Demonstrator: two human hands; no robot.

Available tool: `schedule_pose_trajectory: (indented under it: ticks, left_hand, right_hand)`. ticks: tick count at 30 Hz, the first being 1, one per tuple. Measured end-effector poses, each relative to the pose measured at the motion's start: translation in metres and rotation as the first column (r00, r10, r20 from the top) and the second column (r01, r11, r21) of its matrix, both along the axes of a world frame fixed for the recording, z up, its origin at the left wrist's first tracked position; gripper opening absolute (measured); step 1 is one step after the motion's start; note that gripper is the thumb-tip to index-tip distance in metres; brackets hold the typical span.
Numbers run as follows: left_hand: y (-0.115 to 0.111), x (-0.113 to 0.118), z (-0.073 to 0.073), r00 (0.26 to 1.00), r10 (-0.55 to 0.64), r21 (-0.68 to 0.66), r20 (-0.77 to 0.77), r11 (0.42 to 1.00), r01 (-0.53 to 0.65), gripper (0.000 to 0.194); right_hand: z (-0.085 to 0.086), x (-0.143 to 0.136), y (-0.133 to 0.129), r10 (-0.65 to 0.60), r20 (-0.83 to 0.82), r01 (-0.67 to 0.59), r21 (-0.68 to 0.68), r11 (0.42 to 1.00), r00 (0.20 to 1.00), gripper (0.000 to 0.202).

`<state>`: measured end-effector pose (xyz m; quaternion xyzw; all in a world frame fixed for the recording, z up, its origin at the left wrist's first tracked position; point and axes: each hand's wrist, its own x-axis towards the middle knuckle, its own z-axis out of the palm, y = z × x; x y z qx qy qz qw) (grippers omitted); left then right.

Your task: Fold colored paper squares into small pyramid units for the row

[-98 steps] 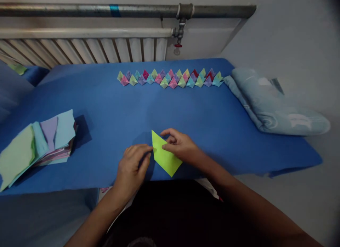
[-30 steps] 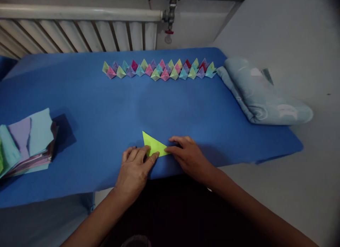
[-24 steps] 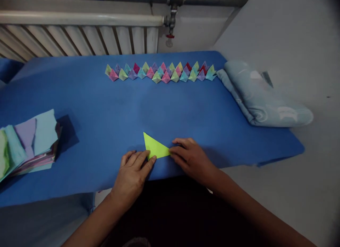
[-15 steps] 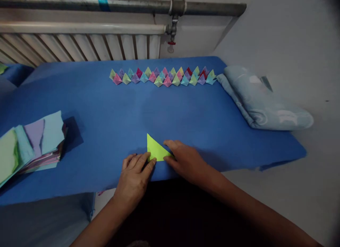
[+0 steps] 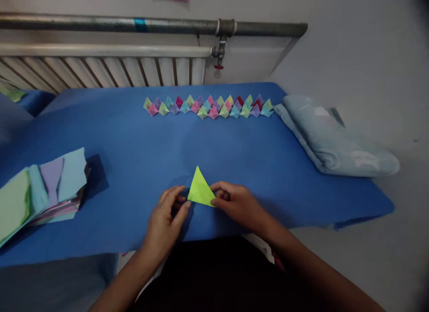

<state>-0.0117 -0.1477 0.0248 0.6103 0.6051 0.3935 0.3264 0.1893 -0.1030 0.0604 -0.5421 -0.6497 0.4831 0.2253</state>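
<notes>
A bright yellow-green sheet of paper [image 5: 201, 190], folded into a triangle, is between my hands near the front edge of the blue-covered table [image 5: 140, 155]. My right hand [image 5: 236, 201] pinches its lower right corner between thumb and fingers. At the left corner, my left hand [image 5: 169, 210] has its thumb and fingers apart, with the thumb tip close to the paper. Whether that thumb touches the paper I cannot tell. Farther back stand rows of small folded paper pieces [image 5: 213, 112] in several colours.
On the left lies a stack of coloured paper sheets [image 5: 72, 169]. A folded grey-blue blanket [image 5: 338, 142] rests at the right end by the wall. Behind the table are a white radiator [image 5: 117, 70] and a metal pipe [image 5: 177, 26] with a red-handled valve [image 5: 219, 67].
My left hand has let go of the paper and opened. The triangle has turned and come up from the table in my right hand's pinch. The camera view has tilted up slightly.
</notes>
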Motion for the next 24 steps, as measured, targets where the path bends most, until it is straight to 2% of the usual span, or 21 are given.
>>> schedule_pose_trajectory:
  ticks: [2, 4, 9, 14, 16, 18, 22, 24]
  left_hand:
    - [0.02, 0.005, 0.008, 0.965, 0.075, -0.196, 0.25, 0.98, -0.025, 0.039]
    - [0.043, 0.012, 0.018, 0.888, 0.128, -0.309, 0.441, 0.951, 0.016, 0.037]
    - [0.094, 0.028, 0.045, 0.694, 0.235, -0.346, 0.68, 0.938, 0.021, 0.029]
    - [0.135, 0.036, 0.059, 0.575, 0.278, -0.345, 0.77, 0.938, 0.008, 0.024]
    - [0.151, 0.036, 0.059, 0.521, 0.28, -0.349, 0.806, 0.936, 0.037, 0.021]
    - [0.165, 0.036, 0.055, 0.443, 0.284, -0.366, 0.85, 0.924, 0.11, 0.019]
    - [0.182, 0.035, 0.033, 0.3, 0.259, -0.341, 0.918, 0.901, 0.266, 0.015]
    - [0.184, 0.034, 0.021, 0.277, 0.244, -0.325, 0.929, 0.898, 0.298, 0.016]
  right_hand:
    - [0.003, 0.002, 0.011, -0.05, -0.056, 0.051, 0.021, 0.998, 0.997, 0.018]
    - [0.008, 0.005, 0.024, -0.081, -0.096, 0.085, 0.038, 0.996, 0.992, 0.019]
    - [0.028, 0.007, 0.059, -0.139, -0.136, 0.154, 0.107, 0.982, 0.981, 0.021]
    - [0.047, 0.005, 0.086, -0.121, -0.121, 0.152, 0.294, 0.944, 0.985, 0.019]
    - [0.05, 0.005, 0.097, -0.104, -0.145, 0.148, 0.343, 0.927, 0.984, 0.018]
    - [0.05, 0.006, 0.109, -0.123, -0.223, 0.201, 0.374, 0.905, 0.967, 0.021]
    - [0.037, 0.012, 0.129, -0.245, -0.391, 0.396, 0.374, 0.839, 0.887, 0.023]
    - [0.028, 0.015, 0.134, -0.275, -0.413, 0.419, 0.313, 0.852, 0.868, 0.022]
